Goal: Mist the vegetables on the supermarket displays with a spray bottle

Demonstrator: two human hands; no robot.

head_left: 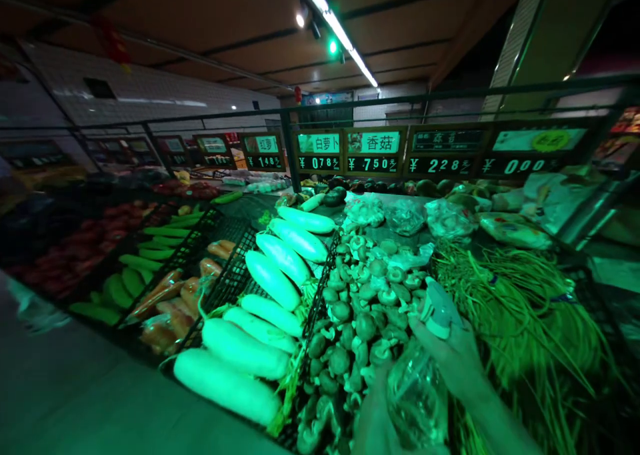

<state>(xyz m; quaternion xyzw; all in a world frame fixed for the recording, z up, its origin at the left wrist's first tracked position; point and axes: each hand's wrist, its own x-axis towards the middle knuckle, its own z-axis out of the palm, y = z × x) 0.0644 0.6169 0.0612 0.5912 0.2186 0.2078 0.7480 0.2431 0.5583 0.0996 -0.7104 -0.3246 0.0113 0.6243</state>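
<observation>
My right hand [457,355] is closed round the neck of a clear plastic spray bottle [417,395], just under its pale spray head [436,311]. My left hand [373,421] shows only in part at the bottom edge and cups the bottle's lower left side. Both hands hold the bottle over the near right corner of a bin heaped with shiitake mushrooms [360,308]. The spray head points up and left, toward the mushrooms.
White radishes [273,278] lie in the bin to the left, then wrapped carrots [173,301], cucumbers [145,251] and tomatoes [75,255]. Long green beans [515,308] spread to the right. Bagged produce [450,218] and lit price signs [373,151] stand behind. An aisle floor [75,388] runs along the left.
</observation>
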